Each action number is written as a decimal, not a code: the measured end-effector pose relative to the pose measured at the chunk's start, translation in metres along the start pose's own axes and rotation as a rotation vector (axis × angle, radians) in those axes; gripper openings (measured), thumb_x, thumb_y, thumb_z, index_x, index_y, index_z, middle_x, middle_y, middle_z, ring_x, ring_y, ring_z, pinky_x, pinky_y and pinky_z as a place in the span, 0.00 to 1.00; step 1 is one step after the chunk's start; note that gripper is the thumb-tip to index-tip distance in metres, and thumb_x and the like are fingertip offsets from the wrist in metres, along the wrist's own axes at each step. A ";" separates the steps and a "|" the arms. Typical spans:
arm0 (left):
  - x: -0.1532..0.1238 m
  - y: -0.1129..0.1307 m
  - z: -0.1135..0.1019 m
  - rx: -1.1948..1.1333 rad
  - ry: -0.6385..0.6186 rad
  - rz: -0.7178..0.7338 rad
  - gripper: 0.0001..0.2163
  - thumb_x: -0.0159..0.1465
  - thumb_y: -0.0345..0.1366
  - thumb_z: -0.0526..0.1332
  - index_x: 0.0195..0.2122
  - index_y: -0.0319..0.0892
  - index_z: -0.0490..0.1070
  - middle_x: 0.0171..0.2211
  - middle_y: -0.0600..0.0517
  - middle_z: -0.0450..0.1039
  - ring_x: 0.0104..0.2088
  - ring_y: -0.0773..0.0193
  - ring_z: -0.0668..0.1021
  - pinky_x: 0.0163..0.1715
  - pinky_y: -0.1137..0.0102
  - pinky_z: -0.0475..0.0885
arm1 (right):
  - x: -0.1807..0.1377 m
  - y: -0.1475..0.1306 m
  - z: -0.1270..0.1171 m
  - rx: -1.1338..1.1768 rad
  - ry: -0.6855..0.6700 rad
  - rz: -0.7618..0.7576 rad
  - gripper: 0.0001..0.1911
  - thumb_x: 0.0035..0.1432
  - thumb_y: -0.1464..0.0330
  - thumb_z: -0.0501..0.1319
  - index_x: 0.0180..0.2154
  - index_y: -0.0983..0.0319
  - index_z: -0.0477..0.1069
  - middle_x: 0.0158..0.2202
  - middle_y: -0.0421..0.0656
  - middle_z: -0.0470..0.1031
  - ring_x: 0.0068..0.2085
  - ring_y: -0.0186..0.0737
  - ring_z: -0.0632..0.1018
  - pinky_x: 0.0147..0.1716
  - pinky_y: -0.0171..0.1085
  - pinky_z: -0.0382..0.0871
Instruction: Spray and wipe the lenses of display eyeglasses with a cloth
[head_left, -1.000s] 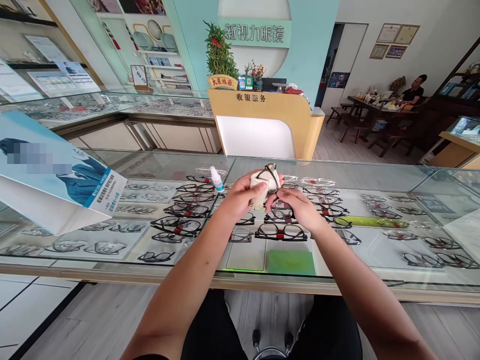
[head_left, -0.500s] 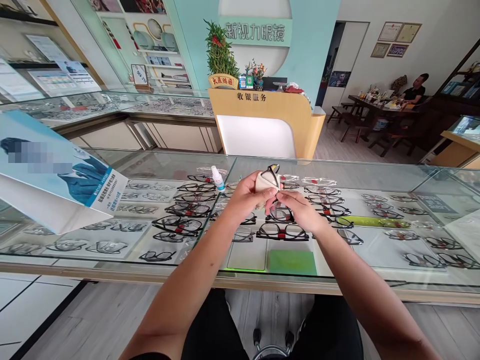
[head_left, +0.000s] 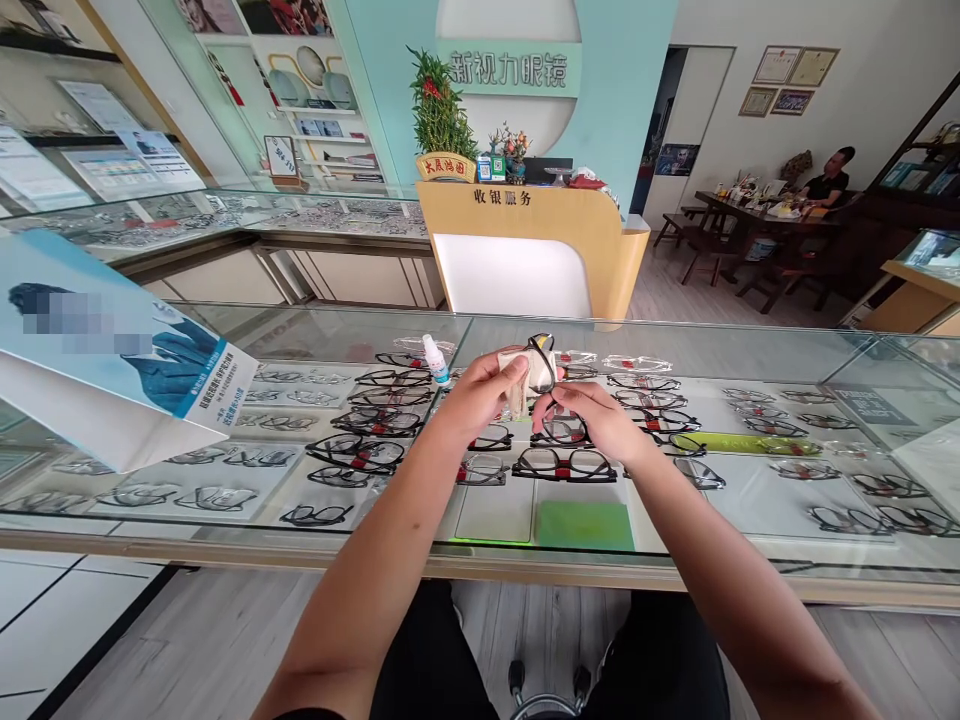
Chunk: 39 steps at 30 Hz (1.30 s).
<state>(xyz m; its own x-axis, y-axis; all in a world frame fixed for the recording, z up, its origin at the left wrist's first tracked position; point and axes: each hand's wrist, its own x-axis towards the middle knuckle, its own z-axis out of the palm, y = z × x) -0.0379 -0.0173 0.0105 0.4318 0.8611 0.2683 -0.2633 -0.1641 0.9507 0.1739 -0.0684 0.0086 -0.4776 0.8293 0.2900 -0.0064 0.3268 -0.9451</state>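
View: head cam, looking down over the counter (head_left: 750,345), only one angle here.
Glasses (head_left: 541,362): black frame, held up over the glass top between both hands, just in front of the person.
Long axis: pretty much stood on end, one lens up and away, the other down toward the right hand.
Left hand (head_left: 476,395): fingers pinched around a pale cloth (head_left: 519,392), pressing it onto the top lens.
Right hand (head_left: 596,418): fingertips gripping the lower end of the frame.
Bottle (head_left: 433,358): small white one, upright on the glass, just left of the left hand.
Under glass: rows of frames, green pad (head_left: 581,522) near the front edge.
Poster (head_left: 112,340): blue, leaning at far left.
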 end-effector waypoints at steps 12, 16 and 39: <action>-0.004 -0.006 0.023 -0.042 0.045 0.066 0.25 0.60 0.56 0.83 0.40 0.43 0.76 0.28 0.54 0.84 0.14 0.65 0.76 0.16 0.69 0.73 | 0.001 0.003 0.009 -0.017 -0.040 -0.017 0.35 0.77 0.38 0.57 0.35 0.58 0.84 0.38 0.46 0.85 0.44 0.49 0.80 0.55 0.47 0.73; -0.004 -0.010 0.021 0.002 0.162 0.085 0.29 0.64 0.67 0.75 0.33 0.43 0.75 0.25 0.52 0.82 0.16 0.65 0.76 0.17 0.70 0.71 | -0.002 0.003 0.013 -0.036 -0.046 0.004 0.33 0.79 0.40 0.57 0.38 0.58 0.86 0.38 0.46 0.86 0.44 0.48 0.79 0.55 0.46 0.72; 0.002 -0.013 0.024 -0.096 0.161 0.064 0.30 0.57 0.67 0.80 0.35 0.43 0.79 0.28 0.50 0.83 0.32 0.58 0.86 0.31 0.68 0.79 | -0.002 -0.001 0.006 -0.053 0.012 -0.002 0.27 0.79 0.52 0.57 0.34 0.58 0.86 0.35 0.44 0.85 0.42 0.46 0.79 0.52 0.43 0.73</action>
<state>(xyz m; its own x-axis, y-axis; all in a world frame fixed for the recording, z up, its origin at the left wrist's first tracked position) -0.0135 -0.0252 0.0023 0.2704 0.9174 0.2919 -0.3700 -0.1809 0.9112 0.1692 -0.0730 0.0076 -0.4675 0.8336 0.2942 0.0389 0.3519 -0.9352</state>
